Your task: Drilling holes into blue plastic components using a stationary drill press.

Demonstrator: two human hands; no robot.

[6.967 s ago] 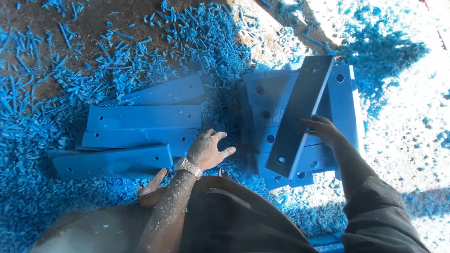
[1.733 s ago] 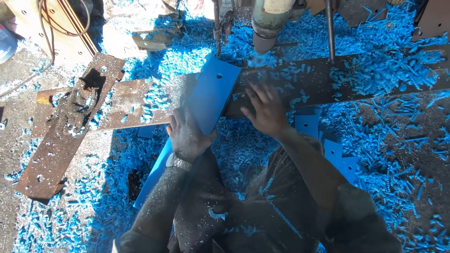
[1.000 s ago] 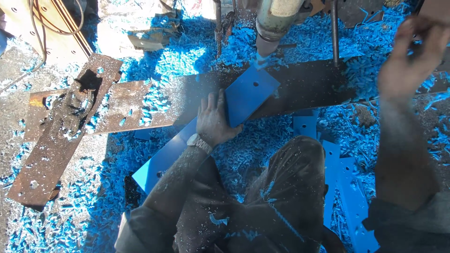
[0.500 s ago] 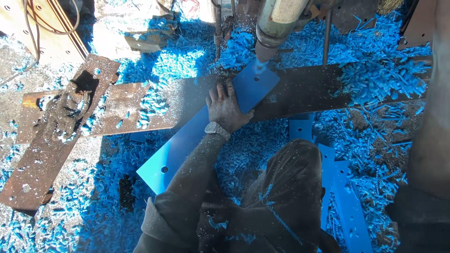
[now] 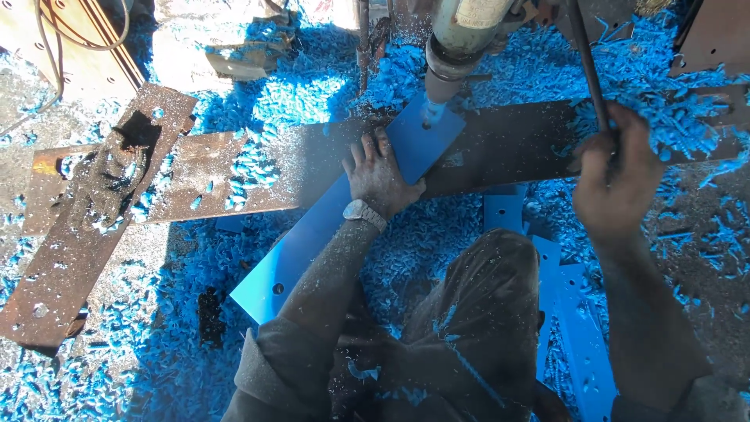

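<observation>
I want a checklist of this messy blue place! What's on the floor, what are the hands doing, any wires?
Surface: rusty steel plate lying across the ground.
Job's things: long blue bar lies slanted on the plate, its far end under the drill spindle.
Clutter: blue shavings everywhere; more blue bars at the right; another rusty plate at the left.
Hands: left hand pressed flat on the blue bar; right hand gripping a dark lever rod.
Cables: thin cable, top left.
Surroundings: dusty ground, strong sunlight.

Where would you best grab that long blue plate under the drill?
Judging by its pose, grip the blue plate at its free near end, coming from the long edges. The far end sits under the drill, pinned flat by the left hand.
</observation>
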